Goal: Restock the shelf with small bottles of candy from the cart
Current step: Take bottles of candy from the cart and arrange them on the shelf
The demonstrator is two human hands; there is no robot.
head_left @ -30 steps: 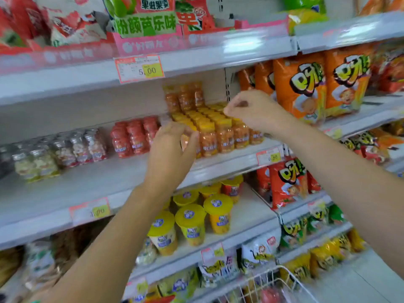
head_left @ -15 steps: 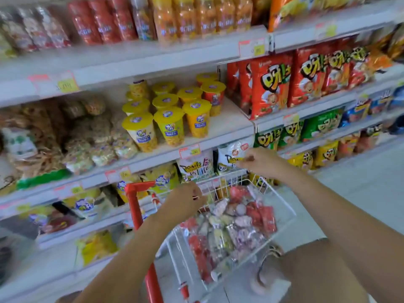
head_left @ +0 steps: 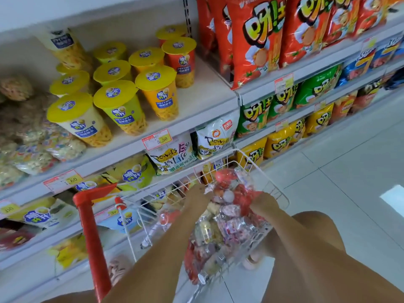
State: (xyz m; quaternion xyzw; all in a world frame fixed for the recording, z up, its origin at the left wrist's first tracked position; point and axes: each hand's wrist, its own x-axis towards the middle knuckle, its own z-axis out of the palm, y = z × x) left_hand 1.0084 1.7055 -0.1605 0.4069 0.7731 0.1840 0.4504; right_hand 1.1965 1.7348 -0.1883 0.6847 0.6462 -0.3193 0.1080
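Shelf (head_left: pixel 196 110) fills left and top, carries yellow-lid snack cups (head_left: pixel 121 110) and chip bags (head_left: pixel 258 40); no candy-bottle row in view
Cart (head_left: pixel 265 171), white wire, red handle (head_left: pixel 94 226), just beside shelf, below and ahead of person
Small bottles (head_left: pixel 225 228) heaped in cart, jumbled on sides, long axes pointing all ways
Both hands down in heap: left hand (head_left: pixel 196 194) at shelf side, right hand (head_left: pixel 263 204) at aisle side on red cluster
Fingers buried, blurred: grip cannot tell
Both equally near heap; lift likely straight up

Single head-worn wide-angle view, looking steeply down, close over the cart (head_left: pixel 94 232), shelves (head_left: pixel 203 95) at left
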